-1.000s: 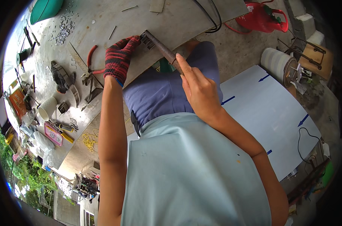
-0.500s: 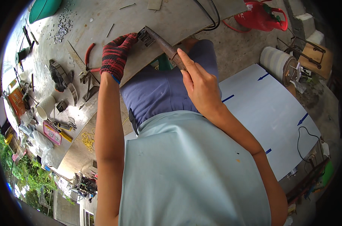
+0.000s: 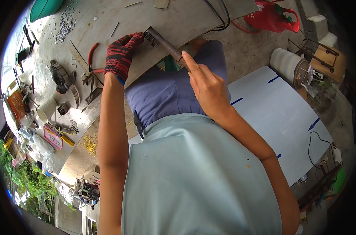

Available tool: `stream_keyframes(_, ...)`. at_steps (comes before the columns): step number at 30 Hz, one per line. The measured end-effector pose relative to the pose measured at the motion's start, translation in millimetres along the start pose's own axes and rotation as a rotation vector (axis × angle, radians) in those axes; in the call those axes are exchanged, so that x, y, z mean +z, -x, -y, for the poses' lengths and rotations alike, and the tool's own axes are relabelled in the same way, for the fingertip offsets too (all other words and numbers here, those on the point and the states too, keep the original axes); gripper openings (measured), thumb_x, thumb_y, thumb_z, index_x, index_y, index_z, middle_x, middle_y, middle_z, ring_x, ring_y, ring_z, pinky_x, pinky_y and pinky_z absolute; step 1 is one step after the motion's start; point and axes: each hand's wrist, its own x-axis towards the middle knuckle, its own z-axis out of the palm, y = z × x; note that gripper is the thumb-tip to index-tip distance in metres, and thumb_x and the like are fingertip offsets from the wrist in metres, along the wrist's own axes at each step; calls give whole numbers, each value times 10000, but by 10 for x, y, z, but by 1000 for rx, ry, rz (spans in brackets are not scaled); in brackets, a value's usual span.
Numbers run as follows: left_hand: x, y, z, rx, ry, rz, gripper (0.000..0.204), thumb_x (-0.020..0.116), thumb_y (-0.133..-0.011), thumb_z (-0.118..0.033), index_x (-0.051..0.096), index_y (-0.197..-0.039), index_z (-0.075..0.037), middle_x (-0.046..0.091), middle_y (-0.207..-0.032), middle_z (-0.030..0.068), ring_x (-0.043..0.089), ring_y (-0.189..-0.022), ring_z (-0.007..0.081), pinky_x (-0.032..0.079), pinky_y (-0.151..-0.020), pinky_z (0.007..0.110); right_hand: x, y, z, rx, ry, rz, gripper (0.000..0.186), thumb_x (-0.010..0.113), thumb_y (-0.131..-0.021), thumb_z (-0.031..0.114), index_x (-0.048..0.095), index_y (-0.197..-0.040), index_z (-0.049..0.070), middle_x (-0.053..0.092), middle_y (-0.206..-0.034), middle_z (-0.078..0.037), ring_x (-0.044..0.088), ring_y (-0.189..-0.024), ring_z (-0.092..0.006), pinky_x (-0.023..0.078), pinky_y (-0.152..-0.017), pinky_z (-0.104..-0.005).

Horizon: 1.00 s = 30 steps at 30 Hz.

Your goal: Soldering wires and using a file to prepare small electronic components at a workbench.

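Dark slotted metal (image 3: 150,38) is pinched by the gloved left hand (image 3: 121,55) near the edge of the surface (image 3: 178,19); a rusty-brown tool (image 3: 166,44), angled over it, is grasped by the right hand (image 3: 207,86).

Blue arrows (image 3: 314,124) on wht sheet (image 3: 272,113), blurry lettering (image 3: 17,101) on orange pkg (image 3: 15,107).

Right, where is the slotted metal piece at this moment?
In the head view, upper middle, the slotted metal piece is at the fingertips of the gloved left hand, beside the far end of the rusty rod-like tool.
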Motion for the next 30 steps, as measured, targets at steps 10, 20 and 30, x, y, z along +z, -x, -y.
stream_keyframes(10, -18, -1, 18, 15, 8, -3, 372, 769, -924, -350, 790, -1186, -86, 782, -1096, 53, 663, -1056, 152, 476, -983, 300, -36, -47, -26, 5, -26, -9, 737, 715, -860, -30, 486, -1540, 140, 615, -841, -69, 670, -684, -241, 575, -595, -377)
stream_keyframes(20, -11, -39, 33, -6, -18, -4, 388, 772, -921, -359, 786, -1191, -81, 782, -1076, 46, 662, -1032, 139, 484, -960, 297, -79, -48, -38, 15, -56, -4, 720, 718, -867, -26, 491, -1533, 127, 625, -852, -81, 680, -700, -255, 577, -617, -380)
stream_keyframes(30, -14, -6, 9, -3, 24, -5, 387, 767, -926, -345, 781, -1193, -66, 786, -1077, 53, 668, -1031, 135, 485, -963, 288, -79, -70, -32, -5, -30, 15, 713, 716, -874, -19, 491, -1533, 130, 620, -833, -86, 670, -678, -270, 572, -613, -389)
